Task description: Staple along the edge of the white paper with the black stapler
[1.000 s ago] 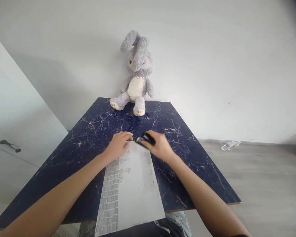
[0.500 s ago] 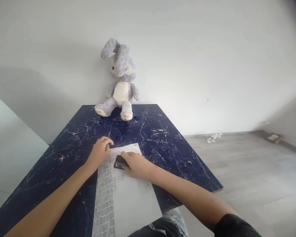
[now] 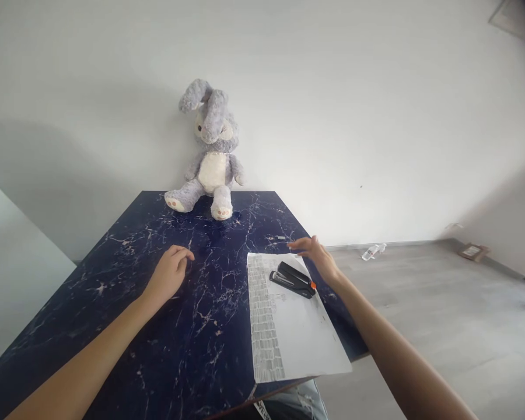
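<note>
A black stapler (image 3: 293, 280) with an orange tip at its right end lies slanted on a sheet of paper (image 3: 306, 344). Grey pencil-like shading runs down the paper's left side. My right hand (image 3: 319, 259) is open beside the paper's upper right corner, fingers stretched left, apart from the stapler. On the left, my left hand (image 3: 168, 271) rests at the table with loosely bent fingers and thumb apart, holding nothing. A stretch of table separates it from the paper.
A grey plush rabbit (image 3: 212, 157) sits at the back of the dark blue marbled table (image 3: 201, 326), against the wall. Small bits (image 3: 281, 238) lie beyond the paper. A plastic bottle (image 3: 373, 252) and a cardboard box (image 3: 473, 252) are on the floor to the right.
The paper and stapler have moved right across the table. My right hand has let go of the stapler and shifted right. My left hand is now apart from the paper.
</note>
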Action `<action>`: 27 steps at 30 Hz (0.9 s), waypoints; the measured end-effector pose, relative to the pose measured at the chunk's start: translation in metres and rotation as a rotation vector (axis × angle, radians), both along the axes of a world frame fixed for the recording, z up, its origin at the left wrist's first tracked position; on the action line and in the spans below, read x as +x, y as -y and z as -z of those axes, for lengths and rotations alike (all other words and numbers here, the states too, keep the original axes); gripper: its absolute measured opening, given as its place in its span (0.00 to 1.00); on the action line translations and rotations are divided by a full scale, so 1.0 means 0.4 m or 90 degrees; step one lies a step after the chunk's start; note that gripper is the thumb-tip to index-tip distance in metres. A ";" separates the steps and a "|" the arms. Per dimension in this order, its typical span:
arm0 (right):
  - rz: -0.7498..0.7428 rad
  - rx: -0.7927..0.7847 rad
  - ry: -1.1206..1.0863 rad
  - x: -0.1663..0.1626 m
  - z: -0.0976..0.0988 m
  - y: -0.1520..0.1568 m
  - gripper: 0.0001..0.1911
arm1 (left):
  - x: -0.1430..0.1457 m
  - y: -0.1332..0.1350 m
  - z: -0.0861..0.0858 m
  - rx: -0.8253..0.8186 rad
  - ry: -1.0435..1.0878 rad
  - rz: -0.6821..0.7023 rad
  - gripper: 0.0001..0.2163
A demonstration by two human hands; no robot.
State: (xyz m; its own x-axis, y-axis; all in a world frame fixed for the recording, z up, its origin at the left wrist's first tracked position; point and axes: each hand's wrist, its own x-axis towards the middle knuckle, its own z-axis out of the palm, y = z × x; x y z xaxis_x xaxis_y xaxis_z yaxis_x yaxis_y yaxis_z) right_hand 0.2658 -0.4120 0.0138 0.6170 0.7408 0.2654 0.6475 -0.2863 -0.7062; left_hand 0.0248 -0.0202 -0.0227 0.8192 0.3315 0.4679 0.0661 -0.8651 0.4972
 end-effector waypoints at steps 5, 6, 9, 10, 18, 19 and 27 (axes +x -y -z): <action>0.066 -0.266 0.173 0.090 0.077 -0.132 0.42 | -0.022 -0.141 -0.028 0.031 0.081 -0.047 0.14; 0.063 -0.326 0.182 0.092 0.095 -0.155 0.46 | -0.033 -0.173 -0.038 0.032 0.096 -0.060 0.15; 0.085 -0.417 0.197 0.079 0.132 -0.209 0.48 | -0.078 -0.257 -0.067 -0.019 0.124 -0.118 0.15; 0.085 -0.423 0.205 0.070 0.137 -0.225 0.47 | -0.095 -0.281 -0.073 -0.049 0.132 -0.157 0.16; -0.044 -0.366 0.218 -0.143 0.111 -0.531 0.48 | -0.199 -0.421 -0.007 -0.195 0.198 -0.409 0.14; -0.058 -0.360 0.214 -0.176 0.108 -0.586 0.49 | -0.202 -0.433 0.006 -0.213 0.204 -0.413 0.14; -0.153 -0.304 0.193 -0.344 0.087 -0.894 0.49 | -0.211 -0.486 0.036 -0.374 0.256 -0.390 0.12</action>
